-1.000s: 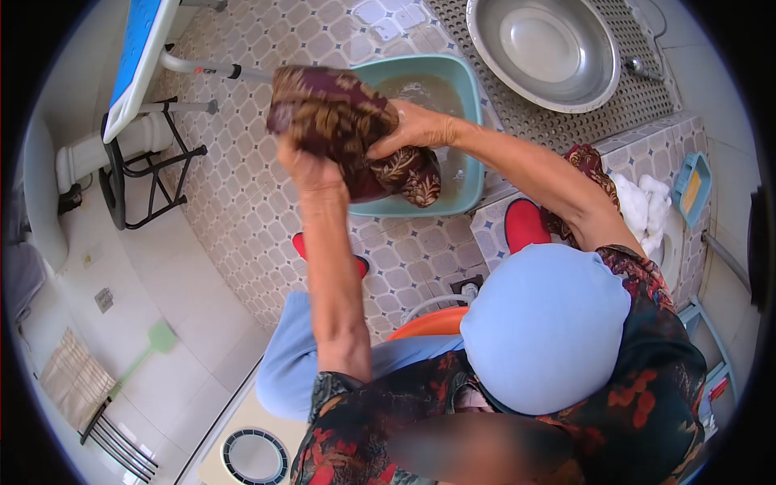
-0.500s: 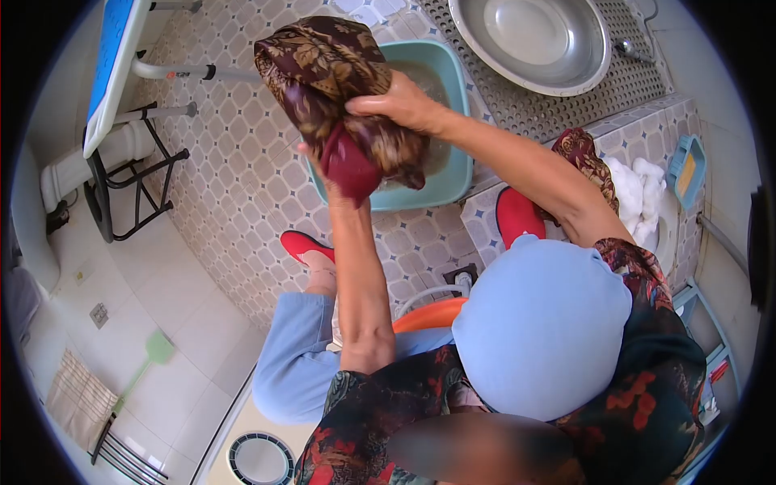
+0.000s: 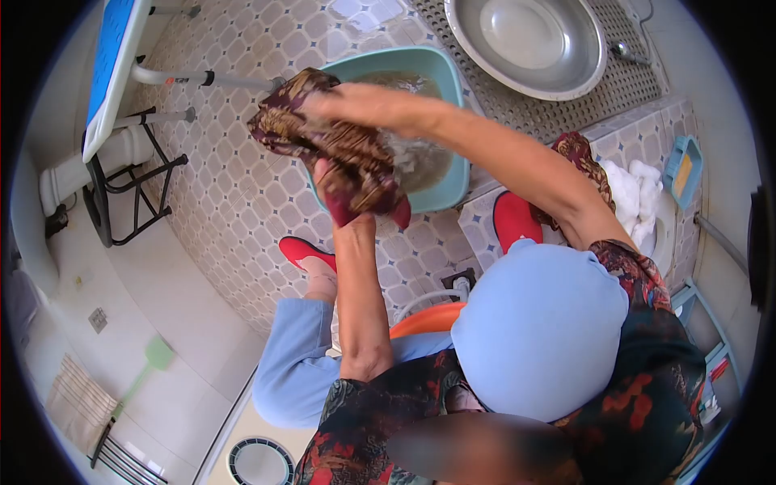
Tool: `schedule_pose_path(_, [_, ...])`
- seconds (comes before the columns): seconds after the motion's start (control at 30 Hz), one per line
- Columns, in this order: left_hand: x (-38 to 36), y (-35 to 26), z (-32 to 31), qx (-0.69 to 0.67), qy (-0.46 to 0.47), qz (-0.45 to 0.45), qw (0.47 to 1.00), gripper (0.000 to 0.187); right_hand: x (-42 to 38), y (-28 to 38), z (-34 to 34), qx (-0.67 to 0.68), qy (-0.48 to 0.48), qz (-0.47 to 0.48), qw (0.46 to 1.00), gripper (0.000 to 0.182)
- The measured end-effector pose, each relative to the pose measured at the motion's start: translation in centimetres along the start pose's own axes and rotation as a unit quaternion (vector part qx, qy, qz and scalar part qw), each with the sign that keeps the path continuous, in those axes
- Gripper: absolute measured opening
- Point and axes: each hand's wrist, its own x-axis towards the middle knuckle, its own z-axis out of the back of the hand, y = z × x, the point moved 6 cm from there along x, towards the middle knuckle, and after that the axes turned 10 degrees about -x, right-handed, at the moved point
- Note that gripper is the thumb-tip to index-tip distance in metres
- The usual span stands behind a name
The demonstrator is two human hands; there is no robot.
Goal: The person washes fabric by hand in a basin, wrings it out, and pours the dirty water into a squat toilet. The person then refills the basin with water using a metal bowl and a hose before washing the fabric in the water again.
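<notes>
A dark red cloth with gold leaf patterns (image 3: 356,153) is bunched up over the left side of a light blue basin (image 3: 462,121) that has cloudy, stirred water in it. My left hand (image 3: 325,174) holds the cloth from below, mostly hidden behind its folds. From the right, my right hand (image 3: 333,107) reaches across the basin and grips the upper part of the cloth; its fingers are blurred by motion.
A steel bowl (image 3: 529,40) stands on a perforated mat (image 3: 485,73) at top right. White cloth (image 3: 630,194), more patterned cloth (image 3: 584,158) and a small blue dish (image 3: 685,170) lie on the tiled ledge. A blue-topped seat (image 3: 117,56) is at upper left.
The cloth has shifted down and left and is more tightly bunched. My right hand has moved left across the basin, and churned water now shows there.
</notes>
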Motion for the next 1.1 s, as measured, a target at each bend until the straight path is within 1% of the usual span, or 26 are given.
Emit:
schedule_pose_path(0.03, [-1.1, 0.8, -2.4, -0.065, 0.114, 0.078, 0.988, 0.064, -0.8, 0.3, 1.0, 0.102, 0.008, -0.023, 0.994, 0.07])
schedule_pose_path(0.07, [-1.9, 1.5, -4.4, -0.158, 0.143, 0.121, 0.969, 0.062, 0.4, -2.4, 2.8, 0.178, 0.014, -0.023, 0.984, 0.075])
schedule_pose_path(0.1, [-2.6, 2.2, -6.5, -0.248, 0.172, 0.163, 0.939, 0.061, 0.6, -3.5, 2.8, 0.175, 0.019, -0.019, 0.984, 0.075])
schedule_pose_path(0.13, [-3.2, 2.7, -7.4, -0.316, 0.149, 0.178, 0.92, 0.056, 0.9, -4.6, 3.3, 0.255, -0.03, -0.053, 0.965, 0.081])
schedule_pose_path(0.17, [-3.7, 3.1, -8.1, -0.336, 0.165, 0.189, 0.908, 0.054, 1.1, -5.7, 3.7, 0.334, -0.079, -0.086, 0.935, 0.087])
schedule_pose_path(0.2, [-4.0, 3.7, -8.6, -0.366, 0.191, 0.221, 0.884, 0.054, 1.1, -6.0, 2.9, 0.414, -0.033, -0.098, 0.904, 0.092])
schedule_pose_path(0.23, [-4.4, 4.4, -9.1, -0.396, 0.216, 0.251, 0.856, 0.055, 1.4, -6.3, 2.7, 0.413, -0.032, -0.096, 0.905, 0.092])
schedule_pose_path(0.3, [-5.2, 5.8, -9.3, -0.416, 0.22, 0.262, 0.843, 0.056, 2.2, -4.7, 1.2, 0.456, 0.105, 0.025, 0.884, 0.091])
schedule_pose_path(0.33, [-5.4, 6.8, -9.1, -0.432, 0.224, 0.294, 0.822, 0.058, 2.9, -4.7, 1.6, 0.443, 0.052, 0.059, 0.893, 0.088])
schedule_pose_path(0.37, [-5.4, 7.4, -8.5, -0.448, 0.228, 0.325, 0.801, 0.059, 3.1, -4.7, 2.3, 0.443, 0.053, 0.059, 0.893, 0.088])
schedule_pose_path(0.43, [-5.4, 7.5, -7.3, -0.354, 0.212, 0.329, 0.849, 0.062, 2.8, -3.6, 3.5, 0.373, 0.114, 0.049, 0.919, 0.083])
schedule_pose_path(0.47, [-5.4, 7.1, -7.0, -0.322, 0.211, 0.336, 0.859, 0.068, 2.3, -2.9, 4.3, 0.382, 0.093, 0.071, 0.917, 0.067])
schedule_pose_path(0.5, [-5.6, 6.7, -6.7, -0.292, 0.206, 0.341, 0.869, 0.077, 2.1, -1.9, 4.7, 0.383, 0.093, 0.069, 0.916, 0.067])
schedule_pose_path(0.53, [-5.5, 5.9, -6.7, -0.293, 0.204, 0.339, 0.87, 0.077, 2.0, -1.0, 4.9, 0.337, 0.096, 0.057, 0.935, 0.056])
schedule_pose_path(0.6, [-4.5, 5.0, -5.8, -0.15, 0.147, 0.343, 0.915, 0.073, 1.6, 0.9, 5.1, 0.261, 0.07, 0.03, 0.962, 0.033])
schedule_pose_path(0.63, [-4.3, 4.6, -6.1, -0.151, 0.148, 0.342, 0.915, 0.073, 1.6, 1.4, 5.1, 0.26, 0.07, 0.03, 0.963, 0.033])
schedule_pose_path(0.67, [-3.4, 3.7, -4.9, -0.035, 0.062, 0.249, 0.966, 0.068, 1.7, 1.6, 5.4, 0.161, 0.039, 0.03, 0.986, 0.031])
schedule_pose_path(0.7, [-2.9, 2.1, -3.7, 0.081, -0.028, 0.148, 0.985, 0.064, 1.7, 1.9, 5.5, 0.061, 0.008, 0.029, 0.998, 0.028])
schedule_pose_path(0.73, [-2.6, 1.1, -2.6, 0.079, -0.042, 0.142, 0.986, 0.053, 1.8, 2.4, 5.3, 0.01, 0.001, 0.027, 1.0, 0.029])
schedule_pose_path(0.77, [-2.2, 0.4, -2.2, 0.078, -0.044, 0.142, 0.986, 0.053, 2.3, 2.4, 5.0, 0.01, 0.001, 0.026, 1.0, 0.029])
schedule_pose_path(0.83, [-1.6, -0.7, -1.5, 0.263, -0.075, 0.16, 0.949, 0.048, 3.1, 1.7, 4.5, -0.161, -0.037, -0.011, 0.986, 0.038])
schedule_pose_path(0.87, [-0.7, -1.3, 0.6, 0.331, -0.062, 0.208, 0.918, 0.04, 3.2, 1.8, 4.3, -0.253, -0.048, -0.004, 0.966, 0.052])
schedule_pose_path(0.9, [0.5, -1.8, 2.0, 0.331, -0.063, 0.211, 0.918, 0.04, 3.6, 1.6, 3.6, -0.251, -0.049, -0.007, 0.967, 0.052])
schedule_pose_path(0.97, [2.2, -1.8, 3.4, 0.509, 0.009, 0.227, 0.83, 0.034, 4.4, 1.1, 3.0, -0.455, -0.121, -0.022, 0.882, 0.061])
schedule_pose_path(1.0, [0.9, -0.5, 0.6, 0.376, -0.094, 0.249, 0.887, 0.031, 4.5, 0.4, 2.9, -0.435, -0.116, -0.037, 0.892, 0.065])
schedule_pose_path(1.1, [2.6, 0.1, 3.0, 0.411, -0.058, 0.229, 0.88, 0.033, 5.5, -2.3, 3.5, -0.44, -0.162, -0.042, 0.882, 0.067])
